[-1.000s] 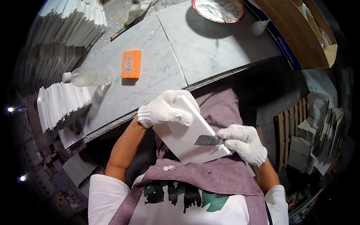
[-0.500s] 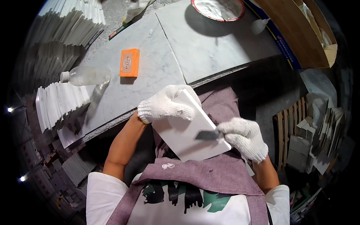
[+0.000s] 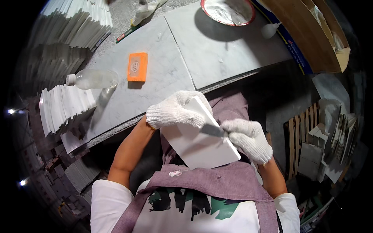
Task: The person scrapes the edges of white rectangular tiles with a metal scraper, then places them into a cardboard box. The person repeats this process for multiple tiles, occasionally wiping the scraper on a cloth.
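A white rectangular tile (image 3: 198, 149) lies tilted over my lap, above the mauve apron (image 3: 217, 176). My left hand (image 3: 178, 109), in a white knitted glove, is closed around its upper end, thumb on the face and the fingers hidden behind. In my right hand (image 3: 248, 139), gloved the same way, is a putty knife (image 3: 212, 130) with a flat grey blade; the fingers are closed round its handle, which is mostly hidden. Its blade reaches across the tile's right long edge, near my left thumb. Whether the blade touches the tile I cannot tell.
On the grey marble-look table (image 3: 163, 73) are an orange block (image 3: 137, 67), a clear bottle (image 3: 96, 79) lying on its side and a red-rimmed bowl of white powder (image 3: 228, 11). White tile stacks (image 3: 66, 106) stand at left. A cardboard box (image 3: 307, 31) is far right.
My right hand and the putty knife have slid up along the tile's right edge, closer to my left hand. My left hand still grips the tile. The whole view has shifted slightly.
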Tool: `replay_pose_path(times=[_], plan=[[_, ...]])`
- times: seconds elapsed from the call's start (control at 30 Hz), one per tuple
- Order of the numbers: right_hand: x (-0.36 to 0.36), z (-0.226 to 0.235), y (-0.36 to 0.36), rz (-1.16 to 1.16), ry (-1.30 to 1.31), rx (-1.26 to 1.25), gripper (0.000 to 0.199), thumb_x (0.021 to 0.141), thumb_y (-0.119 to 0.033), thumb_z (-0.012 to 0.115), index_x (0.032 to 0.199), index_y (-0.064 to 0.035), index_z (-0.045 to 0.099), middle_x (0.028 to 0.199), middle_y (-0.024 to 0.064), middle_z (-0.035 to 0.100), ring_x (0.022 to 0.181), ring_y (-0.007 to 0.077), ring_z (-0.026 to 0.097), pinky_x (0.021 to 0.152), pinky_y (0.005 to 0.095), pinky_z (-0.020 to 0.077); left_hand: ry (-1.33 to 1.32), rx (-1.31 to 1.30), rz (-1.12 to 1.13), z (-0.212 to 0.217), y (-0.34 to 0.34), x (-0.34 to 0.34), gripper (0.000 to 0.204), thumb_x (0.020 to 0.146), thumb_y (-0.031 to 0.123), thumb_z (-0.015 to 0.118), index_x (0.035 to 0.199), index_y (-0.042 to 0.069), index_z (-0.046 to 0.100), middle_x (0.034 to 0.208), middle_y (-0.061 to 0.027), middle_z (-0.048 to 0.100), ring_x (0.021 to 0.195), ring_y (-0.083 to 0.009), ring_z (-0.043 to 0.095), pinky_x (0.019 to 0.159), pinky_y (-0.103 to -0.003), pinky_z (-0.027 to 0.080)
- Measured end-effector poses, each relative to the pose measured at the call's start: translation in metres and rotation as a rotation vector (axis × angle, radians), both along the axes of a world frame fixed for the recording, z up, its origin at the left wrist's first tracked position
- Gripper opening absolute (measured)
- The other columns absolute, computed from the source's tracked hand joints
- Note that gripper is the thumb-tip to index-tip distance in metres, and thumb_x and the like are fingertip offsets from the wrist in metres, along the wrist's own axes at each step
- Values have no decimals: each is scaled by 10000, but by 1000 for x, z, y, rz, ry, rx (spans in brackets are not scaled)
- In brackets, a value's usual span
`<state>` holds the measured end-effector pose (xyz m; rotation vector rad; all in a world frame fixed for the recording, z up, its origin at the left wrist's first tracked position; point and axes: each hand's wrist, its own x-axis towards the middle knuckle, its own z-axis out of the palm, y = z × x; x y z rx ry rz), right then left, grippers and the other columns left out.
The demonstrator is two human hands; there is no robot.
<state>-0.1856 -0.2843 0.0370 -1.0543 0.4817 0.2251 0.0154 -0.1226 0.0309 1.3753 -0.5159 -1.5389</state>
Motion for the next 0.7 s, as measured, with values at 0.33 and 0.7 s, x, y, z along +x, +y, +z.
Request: replay_pose_path(times=[0.33, 0.7], plan=[[-24, -2, -44, -183, 118, -184, 282, 787, -18, 609, 1062, 29, 644, 741, 47, 597, 625, 104, 533, 588, 241, 448, -43, 125, 63, -22, 0, -2, 302, 748, 250, 746, 943, 49, 634, 843, -15, 616, 780, -84, 561, 711, -218, 469], [22, 5, -54, 628, -420, -1015, 369, 776, -23, 648, 1095, -203, 691, 744, 60, 604, 672, 239, 599, 619, 331, 492, -51, 85, -32, -27, -11, -1, 188, 886, 238, 608, 827, 62, 578, 764, 43, 506, 734, -42, 439, 689, -206, 400]])
